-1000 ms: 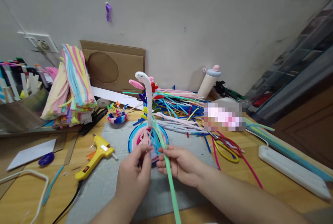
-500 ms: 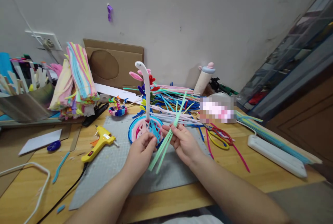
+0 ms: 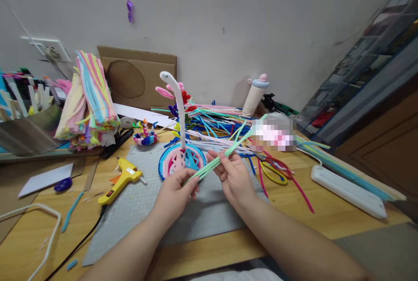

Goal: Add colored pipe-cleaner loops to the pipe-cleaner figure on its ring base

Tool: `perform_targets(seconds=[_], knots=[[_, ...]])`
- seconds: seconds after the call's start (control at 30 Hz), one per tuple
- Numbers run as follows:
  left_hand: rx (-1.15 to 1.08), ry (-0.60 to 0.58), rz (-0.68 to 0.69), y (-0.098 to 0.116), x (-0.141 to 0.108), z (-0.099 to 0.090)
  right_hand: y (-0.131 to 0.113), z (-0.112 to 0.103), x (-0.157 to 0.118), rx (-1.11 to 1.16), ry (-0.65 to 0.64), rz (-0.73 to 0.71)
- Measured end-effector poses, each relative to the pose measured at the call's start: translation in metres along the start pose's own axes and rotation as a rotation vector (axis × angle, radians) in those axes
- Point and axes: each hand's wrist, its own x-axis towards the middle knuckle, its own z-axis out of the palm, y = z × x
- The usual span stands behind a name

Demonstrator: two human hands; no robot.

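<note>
Several light green pipe cleaners are held between my two hands, slanting up to the right above the mat. My left hand pinches their lower ends between thumb and fingers. My right hand grips them farther up, with their loose tips spreading beyond it. Just behind my hands, a round pipe-cleaner piece in blue, pink and red lies on the grey cutting mat. A white fuzzy stem with a curved top and small eyes rises at its back edge.
A yellow glue gun lies at the left, its cord running to the front. Scissors and a white power strip are at the right. Behind are loose pipe cleaners, a bottle and bundled pipe cleaners.
The green pipe cleaners have tilted from steep to a flatter slant toward the right. My left hand, earlier beside them, now holds their lower ends. The view has shifted slightly.
</note>
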Motion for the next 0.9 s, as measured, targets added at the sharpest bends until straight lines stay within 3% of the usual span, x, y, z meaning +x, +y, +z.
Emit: perform_targets(seconds=[0.13,0.27,0.4,0.53,0.77,0.9], knots=[[0.132,0.255,0.172,0.005,-0.002,-0.005,-0.005,-0.003,0.005,0.126,0.068,0.044],[0.202,0.363,0.293,0.008,-0.005,-0.007,-0.003,-0.006,0.010,0.191,0.116,0.144],[0.054,0.331,0.253,0.007,-0.002,-0.006,-0.002,-0.007,0.011,0.200,0.110,0.155],[-0.131,0.288,0.171,0.010,0.000,-0.004,-0.003,-0.007,0.010,0.126,0.056,0.076],[0.133,0.311,0.229,0.012,0.000,-0.012,-0.007,-0.008,0.008,-0.120,-0.022,-0.196],[-0.183,0.218,0.138,0.011,0.001,-0.011,-0.008,-0.008,0.010,-0.084,-0.016,-0.098]])
